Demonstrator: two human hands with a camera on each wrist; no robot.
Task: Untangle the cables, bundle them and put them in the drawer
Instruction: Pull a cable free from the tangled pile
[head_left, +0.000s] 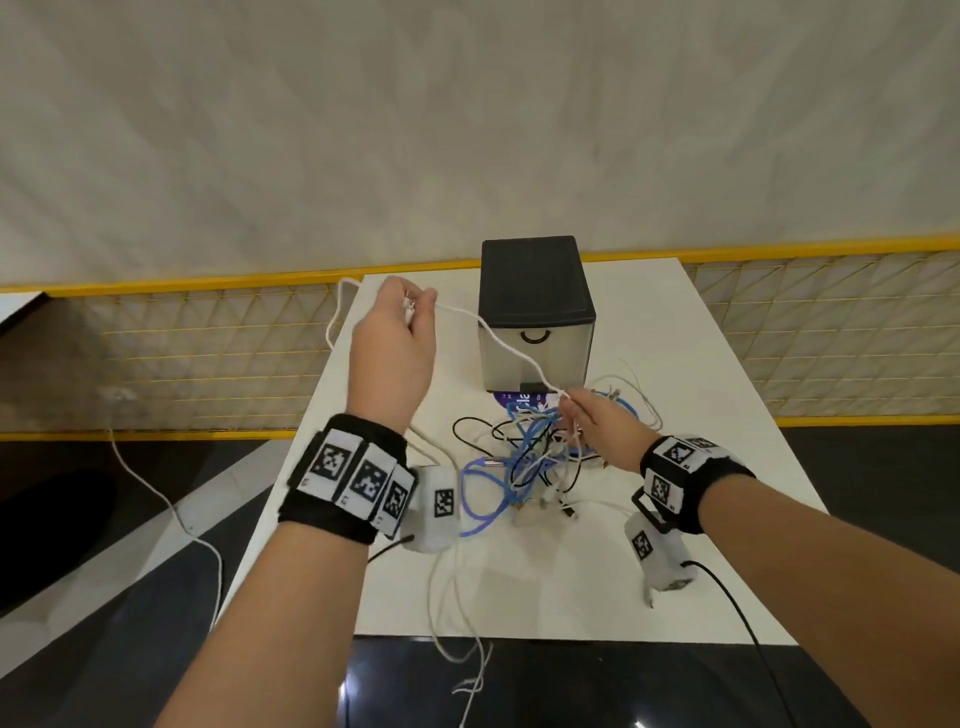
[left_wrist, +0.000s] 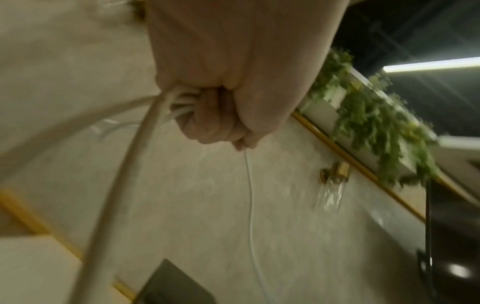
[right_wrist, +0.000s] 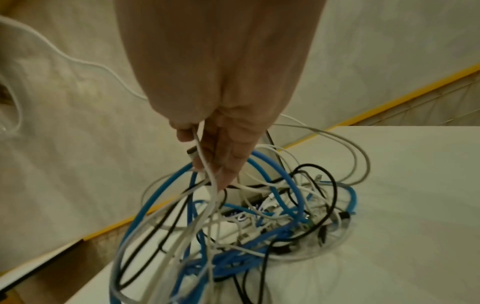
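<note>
The table (head_left: 675, 545) is ending close to the person at its near edge, with white leads hanging over it; its left edge is running just beside the left hand (head_left: 393, 353), and bare tabletop is lying on the right and near sides. The drawer (head_left: 535, 332) is standing shut at the far middle, right behind the tangle (head_left: 524, 462) of blue, black and white cables.

The left hand is hovering raised over the far left edge, fingers curled round a white cable (head_left: 498, 338) that is stretching rightward to the right hand (head_left: 597, 426). The right hand is reaching down at the tangle's far side, pinching that cable between thumb and fingers.
</note>
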